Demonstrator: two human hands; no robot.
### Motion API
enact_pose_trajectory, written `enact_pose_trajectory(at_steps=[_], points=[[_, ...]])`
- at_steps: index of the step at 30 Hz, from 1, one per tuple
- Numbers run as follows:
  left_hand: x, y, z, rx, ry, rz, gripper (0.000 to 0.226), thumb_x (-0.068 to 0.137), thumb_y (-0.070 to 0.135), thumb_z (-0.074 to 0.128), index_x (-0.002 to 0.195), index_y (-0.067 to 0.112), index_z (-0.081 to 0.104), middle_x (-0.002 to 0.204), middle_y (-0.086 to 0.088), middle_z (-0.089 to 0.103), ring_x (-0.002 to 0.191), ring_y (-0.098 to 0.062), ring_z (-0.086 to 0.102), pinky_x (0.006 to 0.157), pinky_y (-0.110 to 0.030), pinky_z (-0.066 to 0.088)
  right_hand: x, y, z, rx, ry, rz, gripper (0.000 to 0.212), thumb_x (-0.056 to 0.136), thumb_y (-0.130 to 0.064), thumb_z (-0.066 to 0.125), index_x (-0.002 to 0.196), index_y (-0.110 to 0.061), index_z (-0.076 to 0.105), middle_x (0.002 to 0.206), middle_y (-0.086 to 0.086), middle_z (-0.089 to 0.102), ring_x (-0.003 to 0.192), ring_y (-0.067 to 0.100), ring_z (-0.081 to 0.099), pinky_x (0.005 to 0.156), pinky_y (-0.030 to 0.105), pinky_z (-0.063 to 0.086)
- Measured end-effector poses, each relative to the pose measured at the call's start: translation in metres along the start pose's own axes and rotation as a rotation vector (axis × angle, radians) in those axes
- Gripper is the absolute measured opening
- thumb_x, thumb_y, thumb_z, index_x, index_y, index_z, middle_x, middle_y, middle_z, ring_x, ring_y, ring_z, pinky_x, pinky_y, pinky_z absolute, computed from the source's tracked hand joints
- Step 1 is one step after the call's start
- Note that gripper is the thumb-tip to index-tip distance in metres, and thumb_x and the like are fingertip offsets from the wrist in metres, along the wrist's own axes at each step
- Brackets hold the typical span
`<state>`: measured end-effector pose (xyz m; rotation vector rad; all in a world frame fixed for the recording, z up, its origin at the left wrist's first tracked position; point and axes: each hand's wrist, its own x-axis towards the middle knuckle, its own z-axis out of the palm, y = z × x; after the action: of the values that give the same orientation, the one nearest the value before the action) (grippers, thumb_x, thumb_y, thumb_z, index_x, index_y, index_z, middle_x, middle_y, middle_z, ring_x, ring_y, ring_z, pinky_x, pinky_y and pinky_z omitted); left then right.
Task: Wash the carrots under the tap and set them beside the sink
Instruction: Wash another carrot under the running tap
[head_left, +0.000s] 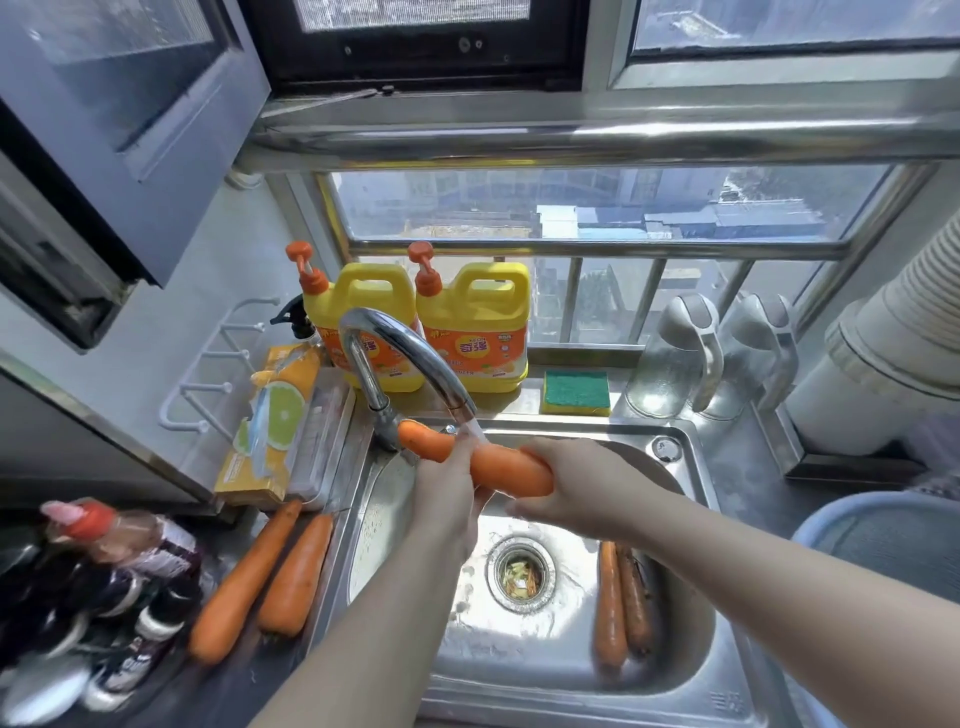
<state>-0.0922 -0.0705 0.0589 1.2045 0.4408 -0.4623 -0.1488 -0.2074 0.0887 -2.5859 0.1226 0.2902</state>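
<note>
Water runs from the curved chrome tap (400, 353) onto a thick carrot (498, 465) held across the steel sink (675, 691). My left hand (447, 499) wraps round the carrot's middle from below. My right hand (576, 488) grips its right end. Two carrots (270, 571) lie side by side on the counter left of the sink. Two more carrots (621, 603) lie inside the basin at the right, next to the drain strainer (522, 571).
Two yellow detergent jugs (431, 322) and a green-yellow sponge (576, 392) stand behind the sink. A lemon-printed pack (275, 426) lies at the left, sauce bottles (104, 582) at the lower left, two glass dispensers (711, 358) at the back right, a blue basin (883, 535) at the right.
</note>
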Motion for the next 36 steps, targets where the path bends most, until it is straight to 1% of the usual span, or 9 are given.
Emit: enact_pose_trajectory(at_steps=[4, 7, 13, 17, 22, 26, 31, 33, 36], points=[[0.002, -0.017, -0.013, 0.036, -0.24, 0.073, 0.075, 0.092, 0.0, 0.067, 0.151, 0.022, 0.027, 0.14, -0.014, 0.058, 0.117, -0.028, 0.066, 0.082, -0.037, 0.06, 0.011, 0.003, 0.003, 0.084, -0.031, 0.028, 0.041, 0.076, -0.053, 0.075, 0.111, -0.035, 0.065, 0.098, -0.01, 0.071, 0.089, 0.016, 0.065, 0.076, 0.033, 0.054], [0.001, -0.023, -0.021, 0.016, -0.303, 0.066, 0.09, 0.089, -0.004, 0.069, 0.154, 0.033, 0.019, 0.142, -0.014, 0.057, 0.117, -0.025, 0.067, 0.083, -0.035, 0.06, 0.016, 0.0, 0.009, 0.094, -0.05, 0.043, 0.032, 0.076, -0.05, 0.073, 0.102, -0.035, 0.063, 0.089, -0.01, 0.069, 0.083, 0.015, 0.065, 0.07, 0.03, 0.052], [0.004, -0.002, -0.024, -0.04, -0.203, 0.099, 0.042, 0.099, 0.017, 0.058, 0.14, 0.013, 0.047, 0.128, -0.012, 0.067, 0.099, -0.021, 0.074, 0.072, -0.034, 0.062, 0.03, -0.011, 0.01, 0.223, -0.049, 0.025, 0.042, 0.076, -0.044, 0.077, 0.114, -0.03, 0.065, 0.097, -0.005, 0.071, 0.086, 0.016, 0.066, 0.076, 0.032, 0.055], [0.006, 0.002, -0.02, -0.065, -0.122, 0.058, 0.035, 0.103, 0.024, 0.053, 0.132, 0.005, 0.053, 0.116, -0.013, 0.071, 0.091, -0.024, 0.073, 0.061, -0.031, 0.059, 0.03, -0.015, 0.01, 0.179, -0.053, 0.004, 0.037, 0.079, -0.042, 0.076, 0.111, -0.03, 0.061, 0.098, -0.005, 0.069, 0.088, 0.016, 0.064, 0.077, 0.032, 0.053], [-0.003, -0.017, -0.014, 0.116, -0.256, -0.015, 0.051, 0.091, 0.0, 0.068, 0.137, 0.008, 0.047, 0.127, -0.017, 0.065, 0.106, -0.028, 0.071, 0.073, -0.033, 0.061, 0.016, -0.007, -0.008, 0.078, -0.253, 0.094, 0.031, 0.079, -0.028, 0.074, 0.105, -0.013, 0.064, 0.084, 0.005, 0.074, 0.072, 0.021, 0.069, 0.066, 0.034, 0.056], [-0.006, -0.027, -0.006, 0.218, -0.152, -0.036, 0.036, 0.098, 0.026, 0.065, 0.127, 0.008, 0.056, 0.12, -0.014, 0.069, 0.107, -0.027, 0.069, 0.079, -0.041, 0.062, 0.005, -0.006, -0.005, 0.001, -0.297, 0.154, 0.032, 0.08, -0.029, 0.071, 0.105, -0.015, 0.055, 0.084, 0.0, 0.064, 0.072, 0.02, 0.063, 0.061, 0.03, 0.051], [0.013, -0.012, -0.015, 0.095, 0.02, 0.001, 0.029, 0.104, 0.027, 0.053, 0.12, 0.004, 0.056, 0.113, -0.017, 0.069, 0.089, -0.027, 0.071, 0.082, -0.046, 0.059, -0.01, 0.001, -0.006, -0.117, -0.322, 0.142, 0.032, 0.076, -0.034, 0.069, 0.102, -0.021, 0.055, 0.087, -0.002, 0.066, 0.083, 0.021, 0.066, 0.071, 0.034, 0.056], [0.016, -0.009, -0.016, 0.045, 0.009, -0.011, 0.024, 0.105, 0.022, 0.05, 0.12, 0.003, 0.053, 0.116, -0.02, 0.067, 0.092, -0.031, 0.07, 0.092, -0.052, 0.056, -0.014, 0.004, -0.007, -0.133, -0.329, 0.152, 0.033, 0.074, -0.035, 0.069, 0.102, -0.022, 0.057, 0.09, -0.001, 0.07, 0.081, 0.02, 0.068, 0.072, 0.036, 0.059], [0.008, -0.011, -0.011, -0.011, -0.102, -0.044, 0.011, 0.105, 0.01, 0.049, 0.115, 0.009, 0.052, 0.122, -0.023, 0.061, 0.099, -0.03, 0.07, 0.087, -0.044, 0.057, -0.015, 0.01, -0.007, -0.156, -0.352, 0.172, 0.033, 0.071, -0.032, 0.071, 0.099, -0.023, 0.056, 0.091, -0.001, 0.071, 0.08, 0.019, 0.069, 0.072, 0.036, 0.059]])
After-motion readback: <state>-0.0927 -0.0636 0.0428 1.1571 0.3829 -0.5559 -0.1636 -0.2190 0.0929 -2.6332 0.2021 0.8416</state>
